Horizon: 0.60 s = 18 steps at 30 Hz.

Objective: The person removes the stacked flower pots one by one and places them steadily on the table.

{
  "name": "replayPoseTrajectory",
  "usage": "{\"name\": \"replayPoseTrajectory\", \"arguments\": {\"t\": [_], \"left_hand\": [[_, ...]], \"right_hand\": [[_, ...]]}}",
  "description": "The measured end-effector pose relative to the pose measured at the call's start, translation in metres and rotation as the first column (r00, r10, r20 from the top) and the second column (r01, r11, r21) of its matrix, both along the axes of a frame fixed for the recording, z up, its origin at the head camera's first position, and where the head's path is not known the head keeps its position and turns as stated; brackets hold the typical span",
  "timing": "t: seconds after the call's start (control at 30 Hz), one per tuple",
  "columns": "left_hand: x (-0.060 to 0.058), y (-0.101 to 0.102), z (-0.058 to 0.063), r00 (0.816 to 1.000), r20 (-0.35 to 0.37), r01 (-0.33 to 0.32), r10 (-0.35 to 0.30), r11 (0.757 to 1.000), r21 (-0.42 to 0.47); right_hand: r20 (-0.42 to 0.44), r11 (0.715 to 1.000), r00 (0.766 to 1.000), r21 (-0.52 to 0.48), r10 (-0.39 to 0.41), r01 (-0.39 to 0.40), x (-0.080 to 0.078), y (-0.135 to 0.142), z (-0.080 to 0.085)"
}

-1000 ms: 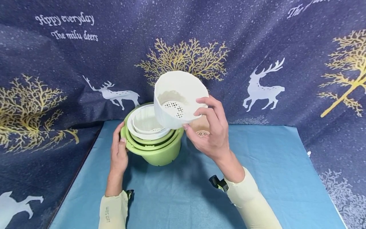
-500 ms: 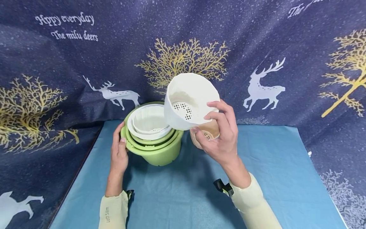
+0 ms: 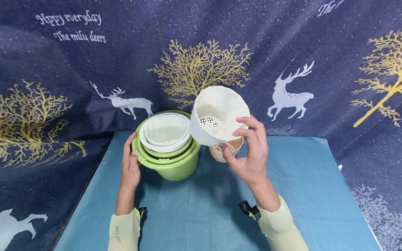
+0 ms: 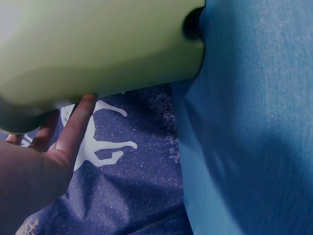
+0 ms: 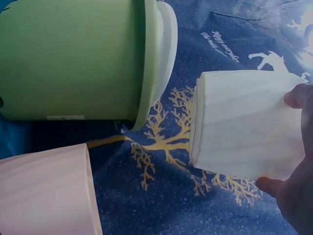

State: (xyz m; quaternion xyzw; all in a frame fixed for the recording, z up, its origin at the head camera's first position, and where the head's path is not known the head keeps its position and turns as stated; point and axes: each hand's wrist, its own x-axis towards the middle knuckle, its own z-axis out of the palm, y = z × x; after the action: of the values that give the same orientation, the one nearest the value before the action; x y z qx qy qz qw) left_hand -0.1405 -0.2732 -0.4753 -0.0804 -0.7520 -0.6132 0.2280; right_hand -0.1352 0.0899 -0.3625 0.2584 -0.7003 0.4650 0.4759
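Observation:
My right hand (image 3: 252,153) pinches the rim of a white plastic flowerpot (image 3: 226,104), thumb outside and fingers over the edge. This pot is raised and tilted, showing a holed bottom and brownish stain inside; in the right wrist view its ribbed wall (image 5: 244,125) faces the camera. My left hand (image 3: 129,170) holds the left rim of a green flowerpot (image 3: 177,171), whose wall (image 4: 122,44) fills the top of the left wrist view. Nested within the green pot are another green rim and white pots (image 3: 168,130). Below the raised pot, partly hidden, stands a peach flowerpot (image 3: 218,157).
A blue cloth (image 3: 188,216) covers the table. Behind it hangs a dark blue curtain (image 3: 201,21) printed with deer and golden trees. The peach pot stands close to the right of the green one.
My right hand has carried the white flowerpot rightward and slightly down, away from above the nested pots, uncovering more of them. My left hand stays on the green rim.

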Motion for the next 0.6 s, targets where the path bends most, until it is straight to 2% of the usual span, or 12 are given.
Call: {"name": "replayPoseTrajectory", "arguments": {"t": [0.33, 0.6], "left_hand": [[0.0, -0.001, 0.0, 1.0, -0.021, -0.002, 0.002, 1.0, -0.003], [-0.002, -0.001, -0.001, 1.0, -0.01, -0.006, 0.006, 1.0, -0.001]], "right_hand": [[-0.015, 0.999, 0.999, -0.006, -0.042, 0.042, 0.011, 0.002, 0.01], [-0.008, 0.998, 0.998, -0.018, -0.058, 0.058, 0.018, 0.007, 0.015]]}}
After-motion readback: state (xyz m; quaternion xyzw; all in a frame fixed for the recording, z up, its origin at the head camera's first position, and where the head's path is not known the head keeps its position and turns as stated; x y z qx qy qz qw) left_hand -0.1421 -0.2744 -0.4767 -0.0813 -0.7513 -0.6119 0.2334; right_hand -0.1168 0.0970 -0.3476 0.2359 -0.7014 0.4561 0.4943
